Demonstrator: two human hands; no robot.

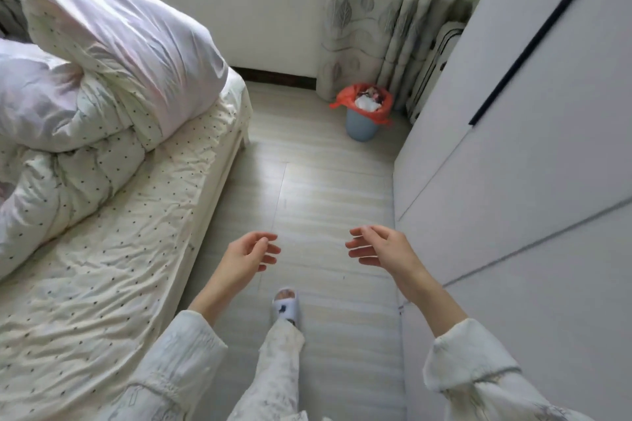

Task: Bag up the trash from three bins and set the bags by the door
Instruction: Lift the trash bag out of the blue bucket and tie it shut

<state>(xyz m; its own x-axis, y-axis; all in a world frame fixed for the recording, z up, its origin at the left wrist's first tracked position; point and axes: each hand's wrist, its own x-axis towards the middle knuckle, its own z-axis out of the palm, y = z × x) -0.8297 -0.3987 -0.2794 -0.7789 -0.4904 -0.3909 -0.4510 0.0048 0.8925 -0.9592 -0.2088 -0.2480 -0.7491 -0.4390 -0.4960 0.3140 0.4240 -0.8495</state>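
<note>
Bin (362, 125) ahead; both hands (247, 256) (383, 249) outstretched, fingers loosely curled, empty.

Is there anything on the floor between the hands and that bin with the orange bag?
No, nothing visible. Bare floor runs from the empty left hand and right hand to the blue bin, between the bed and wardrobe.

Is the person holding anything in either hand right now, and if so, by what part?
Nothing is held. The left hand and right hand are both open and empty above the floor.
</note>
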